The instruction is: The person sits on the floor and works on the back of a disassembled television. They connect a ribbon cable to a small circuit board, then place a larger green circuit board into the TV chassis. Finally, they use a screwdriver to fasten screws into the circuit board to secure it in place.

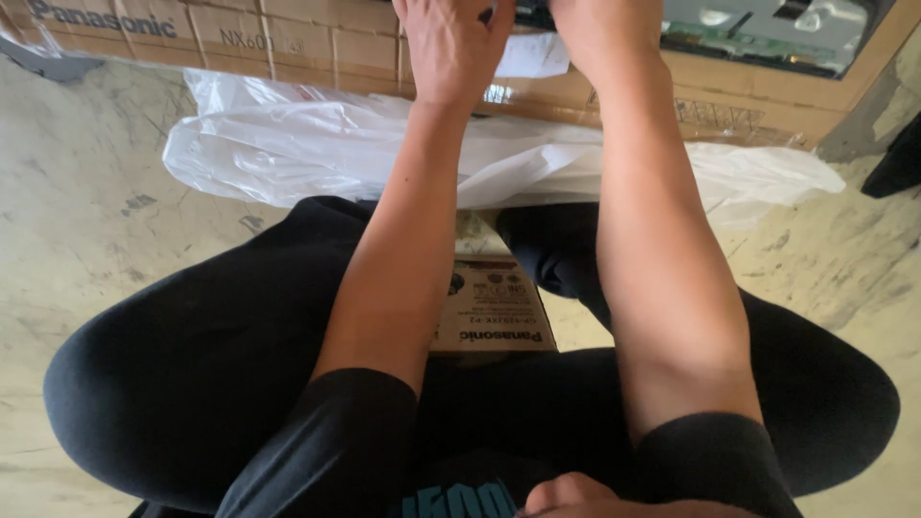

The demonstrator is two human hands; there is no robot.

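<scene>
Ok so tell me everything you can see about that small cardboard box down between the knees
The small cardboard box is plain brown card with dark printed marks and symbols on its top face. It looks closed and lies flat on the pale floor, between the person's black-clad legs, just below the crumpled white plastic sheet. The left forearm hides its left edge. Neither hand touches it.

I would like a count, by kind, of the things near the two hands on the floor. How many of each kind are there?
Large cardboard box lying flat, which the left hand and the right hand reach onto: 1
Small cardboard box between the legs: 1
White plastic sheet: 1
White paper by the hands: 1
Total: 4
</scene>
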